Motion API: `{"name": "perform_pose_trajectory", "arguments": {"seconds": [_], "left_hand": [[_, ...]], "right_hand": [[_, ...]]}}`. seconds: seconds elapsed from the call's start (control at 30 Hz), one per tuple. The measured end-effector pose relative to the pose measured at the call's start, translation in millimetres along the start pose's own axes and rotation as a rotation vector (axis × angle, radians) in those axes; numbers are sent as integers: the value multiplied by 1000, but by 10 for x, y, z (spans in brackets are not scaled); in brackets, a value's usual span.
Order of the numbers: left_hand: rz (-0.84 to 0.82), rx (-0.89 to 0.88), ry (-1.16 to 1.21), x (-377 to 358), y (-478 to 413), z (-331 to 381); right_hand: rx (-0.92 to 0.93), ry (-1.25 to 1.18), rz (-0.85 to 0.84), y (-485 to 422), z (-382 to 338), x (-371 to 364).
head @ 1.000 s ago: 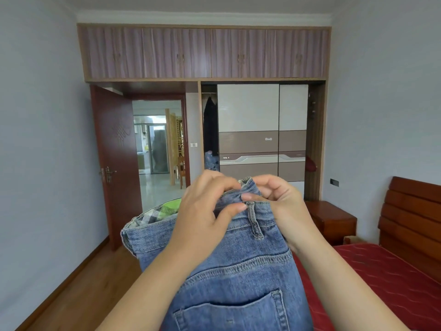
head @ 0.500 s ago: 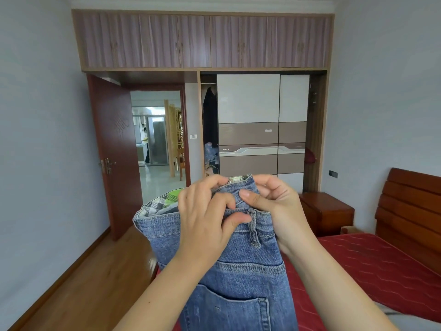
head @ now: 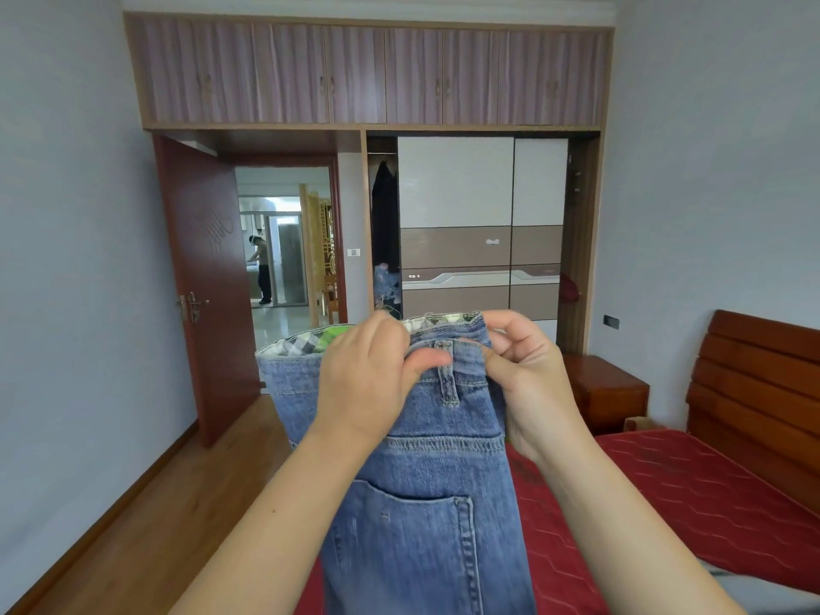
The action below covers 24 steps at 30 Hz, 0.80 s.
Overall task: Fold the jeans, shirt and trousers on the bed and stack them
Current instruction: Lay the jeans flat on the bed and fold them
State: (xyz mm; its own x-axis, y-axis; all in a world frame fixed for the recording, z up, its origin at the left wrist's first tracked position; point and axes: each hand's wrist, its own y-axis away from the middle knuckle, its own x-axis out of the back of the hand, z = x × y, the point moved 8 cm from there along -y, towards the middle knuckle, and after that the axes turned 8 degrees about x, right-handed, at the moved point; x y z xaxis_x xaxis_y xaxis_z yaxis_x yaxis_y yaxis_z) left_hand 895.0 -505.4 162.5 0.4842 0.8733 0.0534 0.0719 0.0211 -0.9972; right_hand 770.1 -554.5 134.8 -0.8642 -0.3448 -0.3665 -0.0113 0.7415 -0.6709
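Note:
Blue jeans (head: pixel 435 517) hang in the air in front of me, back side toward me, with a back pocket and a belt loop showing. A checked lining shows at the waistband. My left hand (head: pixel 368 379) pinches the waistband left of the belt loop. My right hand (head: pixel 523 375) pinches it just right of the loop. The legs drop out of view at the bottom edge. The red bed (head: pixel 692 494) lies below and to the right. A grey cloth edge (head: pixel 772 590) shows at the bottom right corner. No shirt or trousers can be told apart.
A wooden headboard (head: pixel 754 401) stands at the right, with a bedside cabinet (head: pixel 608 392) beyond the bed. A wardrobe (head: pixel 479 241) fills the far wall. The red door (head: pixel 204 281) is open at the left; a person stands far off in the room beyond. Wooden floor (head: pixel 168 503) lies to the left.
Both hands have raised the jeans a little and spread the waistband wider and flatter. The view has tilted slightly downward, showing more of the bed.

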Motion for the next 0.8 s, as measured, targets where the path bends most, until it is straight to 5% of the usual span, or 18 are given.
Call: {"name": "perform_pose_trajectory", "arguments": {"seconds": [0.57,0.8], "left_hand": [[40,140,-28,26,-272,114],[-33,241,111,-42,-213,-17]], "right_hand": [[52,-101,-81,57,-223,-12],[77,146,-126,45,-216,-1]]}}
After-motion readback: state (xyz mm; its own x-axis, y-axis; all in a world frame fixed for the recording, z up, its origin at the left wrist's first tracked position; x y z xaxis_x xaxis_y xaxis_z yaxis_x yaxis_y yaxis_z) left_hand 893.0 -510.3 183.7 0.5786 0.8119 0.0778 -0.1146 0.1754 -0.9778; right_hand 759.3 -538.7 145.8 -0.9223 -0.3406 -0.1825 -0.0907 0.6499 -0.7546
